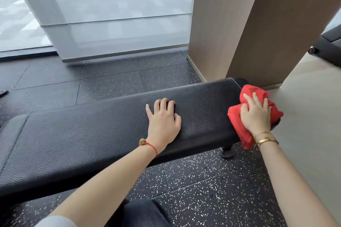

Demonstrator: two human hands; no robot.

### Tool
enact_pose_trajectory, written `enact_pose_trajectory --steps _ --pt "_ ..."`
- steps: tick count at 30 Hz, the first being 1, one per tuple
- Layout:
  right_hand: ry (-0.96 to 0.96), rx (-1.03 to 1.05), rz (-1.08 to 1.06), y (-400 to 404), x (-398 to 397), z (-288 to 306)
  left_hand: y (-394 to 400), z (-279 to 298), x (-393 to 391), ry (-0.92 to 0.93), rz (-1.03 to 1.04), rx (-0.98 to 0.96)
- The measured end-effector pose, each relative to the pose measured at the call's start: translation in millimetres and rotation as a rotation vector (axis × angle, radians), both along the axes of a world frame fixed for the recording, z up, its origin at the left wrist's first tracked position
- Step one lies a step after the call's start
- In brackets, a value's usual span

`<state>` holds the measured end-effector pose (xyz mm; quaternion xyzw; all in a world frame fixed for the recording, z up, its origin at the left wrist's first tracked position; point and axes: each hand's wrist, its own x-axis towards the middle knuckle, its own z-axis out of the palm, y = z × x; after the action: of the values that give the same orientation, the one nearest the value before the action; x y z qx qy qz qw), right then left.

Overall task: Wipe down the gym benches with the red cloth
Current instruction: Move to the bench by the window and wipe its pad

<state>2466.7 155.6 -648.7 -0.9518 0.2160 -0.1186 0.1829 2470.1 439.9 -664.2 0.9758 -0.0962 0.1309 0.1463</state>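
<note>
step: wiping the right end of the black gym bench (103, 131) pad with the red cloth (245, 129); my guess is this bench is partly done, can't tell which stretches are already clean.
right hand (255, 114): on top of the bunched cloth, fingers (248, 98) spread and slightly curled over the folds, pressing it down onto the pad's end; cloth drapes over the near corner and hangs past the edge.
left hand (163, 120): flat on the pad near the middle, fingers loosely bent at the tips, holding nothing, just bracing me.
cloth place: right end of the bench, close to the wood-look pillar (239, 24), above the bench foot (227, 152).
how to do it well: keep my palm flat so the whole cloth bears on the leather, not just the fingertips; wrap the rounded end and the near side edge too; then pull long overlapping strokes leftward toward my bracing hand and shift that hand out of the way.
watch: loose cloth tail could drag on the speckled rubber floor (212, 190) and pick up grit; refold it.
other: second bench barely visible at far right, judged still to do.
</note>
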Motion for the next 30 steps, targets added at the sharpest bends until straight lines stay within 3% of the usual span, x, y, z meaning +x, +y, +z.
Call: enact_pose_trajectory --steps 3,11,20,24,30 --pt "0.042 0.024 -0.035 -12.1 25.3 7.1 -0.9 0.5 -0.6 0.011 0.002 0.013" --pt "0.117 -0.003 0.214 23.7 90.6 10.6 -2.3 2.1 -1.4 0.012 0.015 0.002" --pt "-0.002 0.05 0.632 81.8 22.0 -1.4 0.9 3.2 -1.1 0.013 0.001 -0.051" --pt "-0.042 0.073 0.497 44.9 -3.3 -8.1 1.9 2.7 -1.7 0.009 -0.005 -0.058" --pt "0.044 0.007 0.24 39.3 35.8 6.1 4.0 7.2 -2.7 0.043 -0.02 -0.077"
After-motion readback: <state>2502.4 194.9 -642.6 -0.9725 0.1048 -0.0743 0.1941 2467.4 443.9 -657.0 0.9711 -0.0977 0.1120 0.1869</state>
